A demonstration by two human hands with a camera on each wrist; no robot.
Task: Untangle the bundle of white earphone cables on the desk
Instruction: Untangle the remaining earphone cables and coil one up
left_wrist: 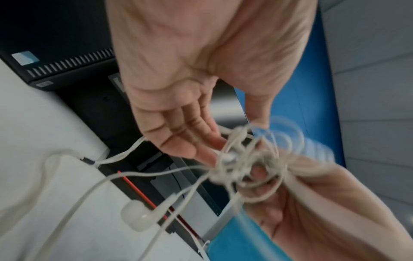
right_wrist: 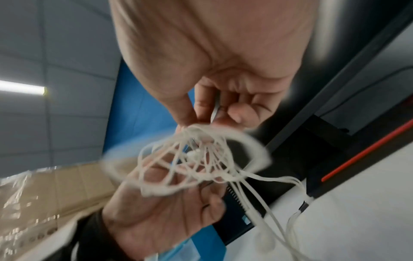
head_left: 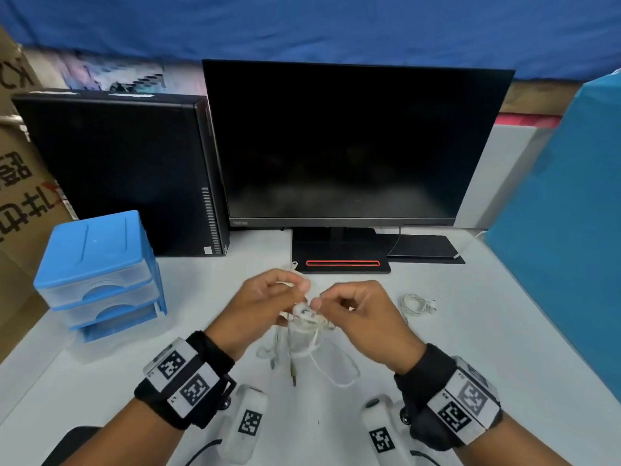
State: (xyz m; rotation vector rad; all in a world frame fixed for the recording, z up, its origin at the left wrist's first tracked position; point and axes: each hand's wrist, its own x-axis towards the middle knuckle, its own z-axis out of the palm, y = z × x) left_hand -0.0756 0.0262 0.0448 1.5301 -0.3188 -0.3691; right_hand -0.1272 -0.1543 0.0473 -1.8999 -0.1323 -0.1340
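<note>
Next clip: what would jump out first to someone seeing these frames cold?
Two hands meet over the middle of the white desk, the left hand and right hand both pinching a tangled bundle of white earphone cables held above the surface, loose strands and a plug dangling toward the person. Behind them stands a large dark monitor, with a blue drawer unit to the left. A second, small coil of white cable lies on the desk just right of the hands.

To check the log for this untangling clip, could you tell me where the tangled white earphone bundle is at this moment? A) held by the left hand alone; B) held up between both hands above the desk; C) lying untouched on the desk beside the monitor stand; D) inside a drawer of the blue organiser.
B: the left hand and right hand both pinch the earphone bundle, its loose ends trailing to the desk.
</note>
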